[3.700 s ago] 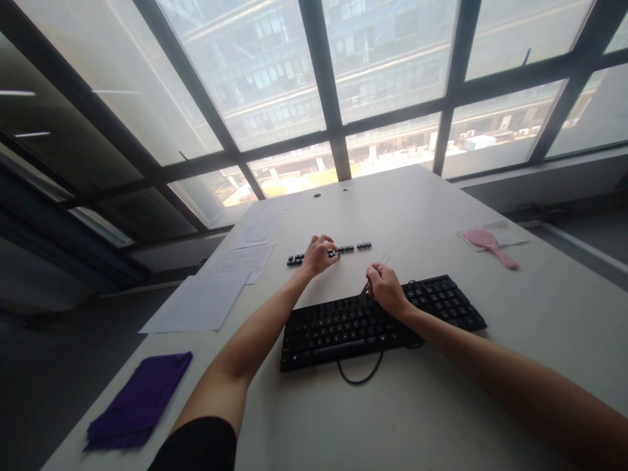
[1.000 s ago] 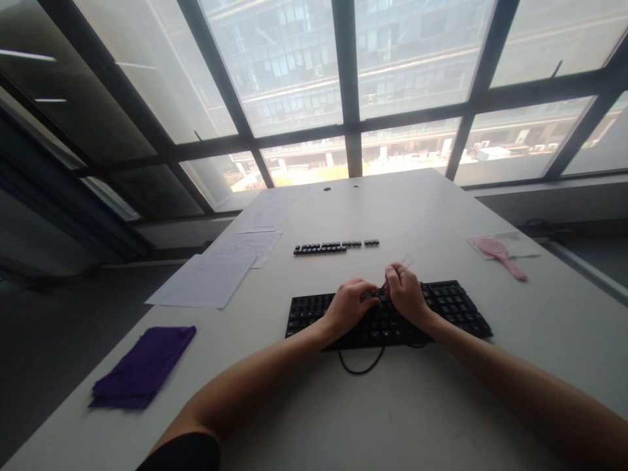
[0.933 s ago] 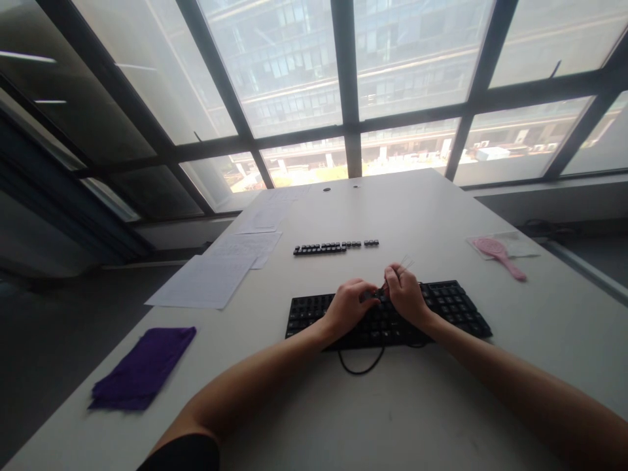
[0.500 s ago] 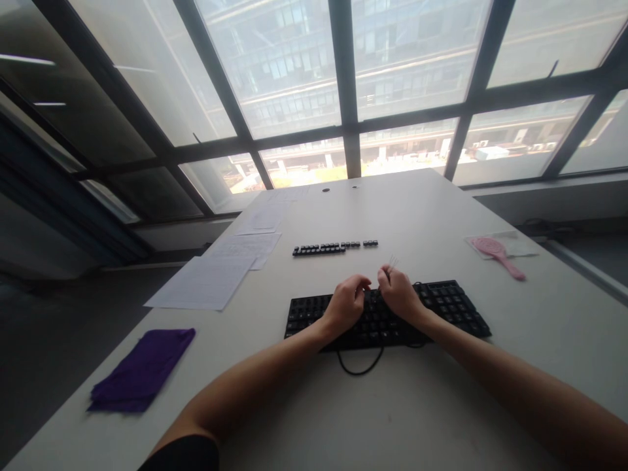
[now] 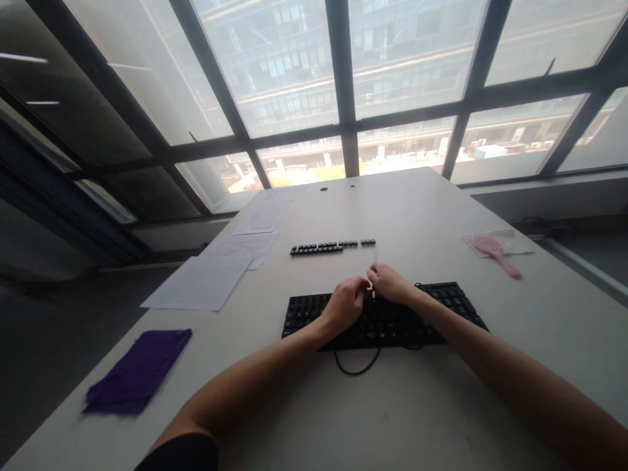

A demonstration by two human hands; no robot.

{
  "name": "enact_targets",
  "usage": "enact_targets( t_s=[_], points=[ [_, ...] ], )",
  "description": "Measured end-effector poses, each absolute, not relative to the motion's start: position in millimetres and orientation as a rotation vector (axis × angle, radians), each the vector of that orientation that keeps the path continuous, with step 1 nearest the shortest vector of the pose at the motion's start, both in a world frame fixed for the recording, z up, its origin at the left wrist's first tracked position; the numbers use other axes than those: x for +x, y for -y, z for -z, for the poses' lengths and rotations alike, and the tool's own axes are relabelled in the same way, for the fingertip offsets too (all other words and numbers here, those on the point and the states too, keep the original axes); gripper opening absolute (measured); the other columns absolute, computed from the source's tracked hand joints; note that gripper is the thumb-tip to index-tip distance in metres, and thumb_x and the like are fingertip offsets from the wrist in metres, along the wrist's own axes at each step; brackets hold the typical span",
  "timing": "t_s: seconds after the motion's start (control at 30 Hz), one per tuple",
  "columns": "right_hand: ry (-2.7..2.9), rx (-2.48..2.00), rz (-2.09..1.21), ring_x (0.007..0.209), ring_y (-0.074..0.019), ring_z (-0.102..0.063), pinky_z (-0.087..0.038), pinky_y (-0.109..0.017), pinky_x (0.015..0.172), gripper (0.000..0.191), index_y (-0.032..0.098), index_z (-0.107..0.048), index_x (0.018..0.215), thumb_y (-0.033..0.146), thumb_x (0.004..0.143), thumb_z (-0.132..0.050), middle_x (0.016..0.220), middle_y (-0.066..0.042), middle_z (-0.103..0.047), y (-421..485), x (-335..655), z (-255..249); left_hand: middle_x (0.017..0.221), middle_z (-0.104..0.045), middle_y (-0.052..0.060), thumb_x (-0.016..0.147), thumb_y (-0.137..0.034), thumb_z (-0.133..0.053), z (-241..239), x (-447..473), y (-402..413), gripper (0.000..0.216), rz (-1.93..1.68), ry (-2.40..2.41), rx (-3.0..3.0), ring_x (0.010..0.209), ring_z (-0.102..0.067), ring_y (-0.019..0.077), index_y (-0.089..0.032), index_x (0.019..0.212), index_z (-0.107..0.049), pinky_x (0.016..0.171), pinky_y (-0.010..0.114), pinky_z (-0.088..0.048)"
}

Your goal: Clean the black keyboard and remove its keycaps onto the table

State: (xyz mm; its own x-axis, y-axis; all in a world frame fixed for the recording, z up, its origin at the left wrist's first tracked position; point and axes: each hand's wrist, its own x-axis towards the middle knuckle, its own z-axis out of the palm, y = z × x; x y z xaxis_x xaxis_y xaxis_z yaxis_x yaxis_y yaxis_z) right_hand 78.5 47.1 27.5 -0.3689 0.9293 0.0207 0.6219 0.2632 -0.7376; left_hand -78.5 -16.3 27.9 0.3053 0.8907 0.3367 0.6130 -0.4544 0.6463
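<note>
A black keyboard (image 5: 318, 320) lies on the white table, its cable looping out at the front edge. Above its upper middle, my right hand (image 5: 390, 282) is closed on a wire keycap puller (image 5: 375, 258), whose thin wires point up and away from me. The puller's lower end shows below the fingers. My left hand (image 5: 346, 302) is right beside it, fingers curled and thumb side toward the tool; what lies inside its fingertips, if anything, is hidden. Beyond the keyboard, loose black keycaps (image 5: 316, 249) are lined up in rows.
A folded purple cloth (image 5: 140, 371) lies at the left near the table edge. Paper sheets (image 5: 199, 282) run along the left side. A pink hairbrush (image 5: 493, 252) rests on clear plastic at the right. Windows stand behind the table (image 5: 407, 203).
My right hand has shifted left toward my left hand and turned, so the puller now stands more upright and shows between the hands. My left hand has stayed nearly still.
</note>
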Motion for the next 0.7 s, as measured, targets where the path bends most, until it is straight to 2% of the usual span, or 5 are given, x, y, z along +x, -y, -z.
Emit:
enact_targets(
  t_s=[0.17,0.27,0.33,0.5,0.7],
  points=[
    [2.062,-1.439,-0.629,0.072,-0.0189,-0.061,-0.034,-0.027,0.065,0.026,0.017,-0.058,0.081,0.025,0.096,-0.038,0.074,-0.009,-0.067,-25,76,-27,0.087,-0.068,0.006,0.088,-0.008,-0.043,-29,-78,17,0.022,-0.914,-1.363,2.217,0.080,-0.060,0.0182,-0.017,0.088,-0.063,0.077,0.029,-0.046],
    [2.137,-1.303,-0.470,0.071,-0.0210,-0.064,-0.035,-0.028,0.065,0.026,0.018,-0.058,0.095,0.032,0.100,-0.037,0.078,-0.008,-0.069,-4,79,-25,0.078,-0.064,0.004,0.089,-0.010,-0.043,-29,-78,17,0.020,-0.892,-1.411,2.227,0.072,-0.056,0.0167,-0.017,0.079,-0.059,0.071,0.028,-0.044],
    [2.151,-1.242,-0.436,0.070,-0.0220,-0.065,-0.036,-0.028,0.064,0.027,0.018,-0.057,0.097,0.034,0.101,-0.037,0.077,-0.007,-0.069,5,83,-23,0.077,-0.063,0.003,0.089,-0.010,-0.042,-29,-77,18,0.020,-0.892,-1.407,2.231,0.072,-0.055,0.0163,-0.017,0.078,-0.058,0.071,0.027,-0.044],
    [1.949,-1.192,-0.463,0.065,-0.0203,-0.062,-0.039,-0.028,0.066,0.026,0.020,-0.055,0.090,0.033,0.100,-0.035,0.069,-0.004,-0.064,3,88,-17,0.084,-0.066,0.004,0.087,-0.007,-0.044,-31,-77,21,0.021,-0.901,-1.342,2.257,0.080,-0.059,0.0174,-0.017,0.085,-0.063,0.078,0.028,-0.046],
    [1.854,-1.197,-0.494,0.058,-0.0178,-0.055,-0.037,-0.028,0.063,0.025,0.021,-0.052,0.082,0.033,0.098,-0.036,0.060,0.000,-0.054,1,89,-17,0.091,-0.069,0.006,0.086,-0.009,-0.049,-33,-78,22,0.021,-0.917,-1.310,2.267,0.086,-0.062,0.0187,-0.016,0.093,-0.067,0.082,0.030,-0.048]
  ],
)
